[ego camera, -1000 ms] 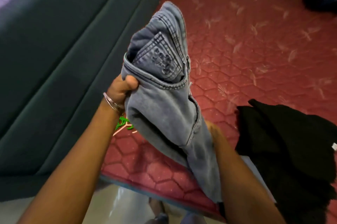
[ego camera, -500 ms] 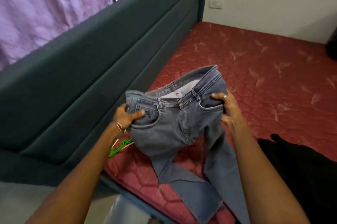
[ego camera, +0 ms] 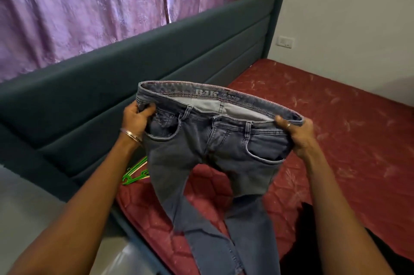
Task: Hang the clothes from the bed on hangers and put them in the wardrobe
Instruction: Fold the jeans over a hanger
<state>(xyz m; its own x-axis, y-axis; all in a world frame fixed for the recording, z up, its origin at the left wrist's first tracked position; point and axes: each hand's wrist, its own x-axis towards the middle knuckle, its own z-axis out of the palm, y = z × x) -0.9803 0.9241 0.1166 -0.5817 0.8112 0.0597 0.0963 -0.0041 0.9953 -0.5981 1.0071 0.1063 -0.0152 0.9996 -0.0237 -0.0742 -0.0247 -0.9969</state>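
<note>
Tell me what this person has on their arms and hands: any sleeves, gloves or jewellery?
Both forearms are bare as far as the view shows, with no sleeves and no gloves. The left hand has a thin metal bangle around its wrist. The right hand wears a slim ring on one finger. No watch shows.
</note>
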